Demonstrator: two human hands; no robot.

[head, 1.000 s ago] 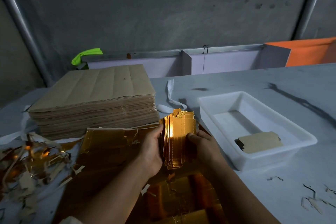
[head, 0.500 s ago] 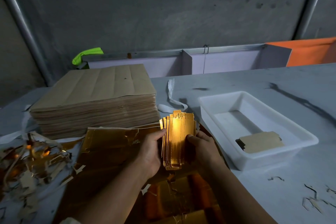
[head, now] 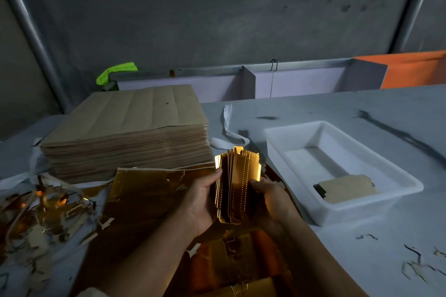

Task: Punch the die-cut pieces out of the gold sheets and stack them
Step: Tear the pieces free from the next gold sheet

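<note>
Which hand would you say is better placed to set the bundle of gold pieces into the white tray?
Right, most likely. The right hand grips the bundle of gold pieces on the side facing the white tray, where a pile of pieces lies; the left hand would have to cross over.

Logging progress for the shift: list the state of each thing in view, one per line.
Bundle of gold die-cut card pieces: upright, fanned, gripped at both edges.
Left hand: grips bundle's left edge.
Right hand: grips bundle's right edge.
White plastic tray: holds few brown-faced pieces, lying flat.
Tall brown sheet stack: squared, untouched.
</note>
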